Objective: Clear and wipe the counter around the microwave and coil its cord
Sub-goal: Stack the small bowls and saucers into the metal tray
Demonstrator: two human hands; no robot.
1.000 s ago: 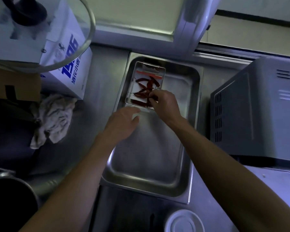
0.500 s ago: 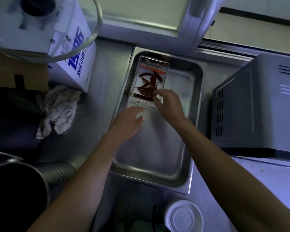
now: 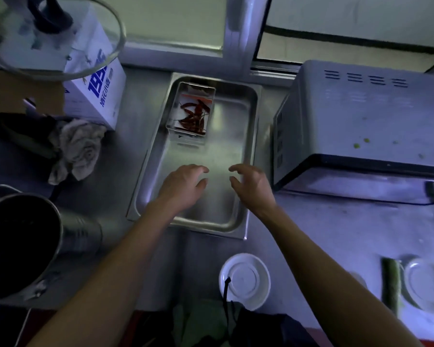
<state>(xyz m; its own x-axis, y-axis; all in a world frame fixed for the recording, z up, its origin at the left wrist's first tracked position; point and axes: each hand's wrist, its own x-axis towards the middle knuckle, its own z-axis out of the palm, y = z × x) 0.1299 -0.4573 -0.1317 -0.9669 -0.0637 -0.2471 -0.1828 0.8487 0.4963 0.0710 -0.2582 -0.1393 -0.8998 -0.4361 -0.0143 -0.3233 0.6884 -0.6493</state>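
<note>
Both hands hang over the near half of a steel tray (image 3: 251,156), holding nothing. The left hand (image 3: 183,186) has its fingers loosely bent, tips pointing toward the right; the right hand (image 3: 251,186) has fingers spread and curled like a claw, tips facing the left hand, a gap between the two. Whether either touches the tray floor cannot be told.

At the tray's far left corner sits a small clear box (image 3: 191,108) of dried red chillies (image 3: 194,116). The tray lies on a steel counter (image 3: 140,116), just left of the microwave (image 3: 361,121), whose grey top carries a few green specks. Its cord cannot be made out.

Left of the tray a crumpled rag (image 3: 78,149) lies on the counter beside a white carton (image 3: 95,96) with blue print; a glass lid (image 3: 55,36) hangs above it. A metal pot (image 3: 23,244) stands near left. A white dish (image 3: 246,280) sits at the counter's near edge. Behind runs a window frame (image 3: 241,33); the light is dim and bluish.
</note>
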